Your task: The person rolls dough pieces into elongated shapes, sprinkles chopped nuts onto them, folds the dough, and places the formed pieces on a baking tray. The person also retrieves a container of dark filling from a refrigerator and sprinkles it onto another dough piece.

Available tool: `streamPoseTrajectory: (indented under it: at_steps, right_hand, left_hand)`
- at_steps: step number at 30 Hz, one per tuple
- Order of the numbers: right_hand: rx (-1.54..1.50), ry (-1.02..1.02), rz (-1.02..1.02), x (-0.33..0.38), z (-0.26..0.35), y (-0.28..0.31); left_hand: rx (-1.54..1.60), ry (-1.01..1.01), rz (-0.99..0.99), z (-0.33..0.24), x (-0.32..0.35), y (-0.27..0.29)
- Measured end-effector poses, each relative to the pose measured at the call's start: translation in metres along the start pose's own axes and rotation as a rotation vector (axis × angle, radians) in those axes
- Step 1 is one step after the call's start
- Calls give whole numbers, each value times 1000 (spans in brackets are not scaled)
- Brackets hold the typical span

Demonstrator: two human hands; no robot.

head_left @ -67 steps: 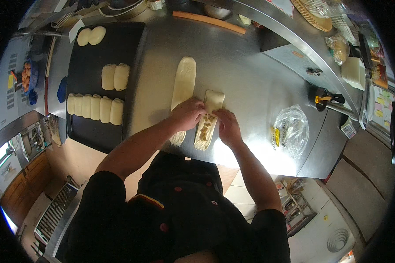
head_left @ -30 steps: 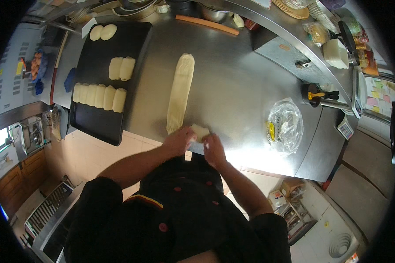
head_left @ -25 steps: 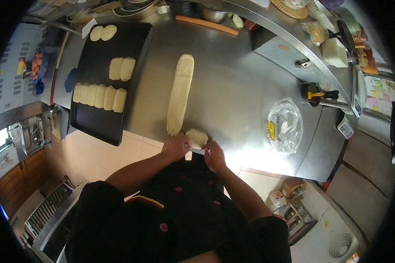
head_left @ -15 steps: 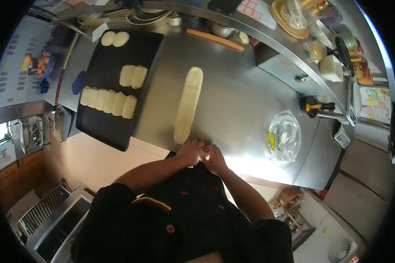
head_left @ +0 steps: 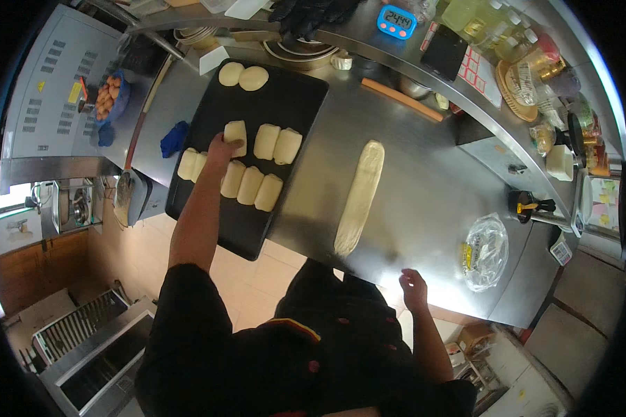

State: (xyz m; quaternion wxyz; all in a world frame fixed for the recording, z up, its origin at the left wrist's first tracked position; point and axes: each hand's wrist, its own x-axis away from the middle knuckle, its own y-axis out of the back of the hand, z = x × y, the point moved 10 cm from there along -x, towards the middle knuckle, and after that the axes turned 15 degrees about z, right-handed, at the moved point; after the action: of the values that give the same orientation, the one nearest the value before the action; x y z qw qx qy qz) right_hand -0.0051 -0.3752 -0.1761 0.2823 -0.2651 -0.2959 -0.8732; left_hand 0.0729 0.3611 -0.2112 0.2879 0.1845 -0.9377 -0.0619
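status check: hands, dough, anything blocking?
Left hand on a rolled dough piece on the black tray. Right hand empty, open at the steel counter's near edge. Long dough strip untouched. Nothing blocking.

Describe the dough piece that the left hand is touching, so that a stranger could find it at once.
Find the black tray on the steel counter. Its middle row has three pale dough rolls. The wanted dough piece is the leftmost, the only one under the left hand.
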Motion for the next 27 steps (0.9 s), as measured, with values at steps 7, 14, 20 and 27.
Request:
streamPoseTrajectory:
  at_steps: [7,14,20,27]
  right_hand:
    - [-84,-249,-39,71,-125,-25]
    - [-99,-484,-225,100,-224,48]
    - [-1053,-294,-1018,121,-290,176]
    - [-516,54,-1066,75,-295,375]
  left_hand:
    - [-609,-68,6,1,-68,-28]
    - [-717,-235,23,12,-97,-18]
    - [-582,-425,-254,-57,7,-27]
    - [-505,-174,425,27,204,-268]
